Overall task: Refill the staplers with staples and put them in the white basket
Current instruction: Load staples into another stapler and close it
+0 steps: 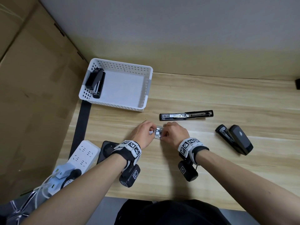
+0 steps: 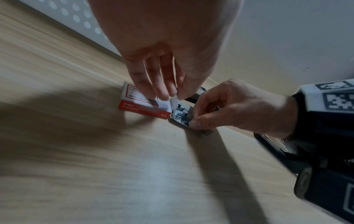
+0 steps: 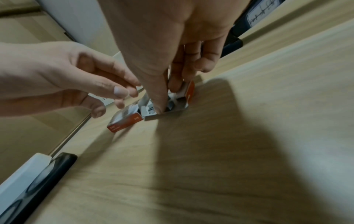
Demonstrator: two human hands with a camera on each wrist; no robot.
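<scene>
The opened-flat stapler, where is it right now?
In the head view the opened-flat stapler lies on the table just beyond the right hand, right of the white basket.

"24/6" on the staple box (image 3: 125,123)

A white power strip (image 1: 84,155) lies at the near left corner of the wooden table (image 1: 227,98), with white plugs (image 1: 62,170) and cables seated in its nearer end. Just beside it on the right sits a flat black device (image 1: 107,149) with a round recess in its top. A black strap (image 1: 82,125) runs along the table's left edge. Large cardboard panels (image 1: 32,78) stand to the left of the table, and a pale wall (image 1: 178,30) rises behind it.
</scene>
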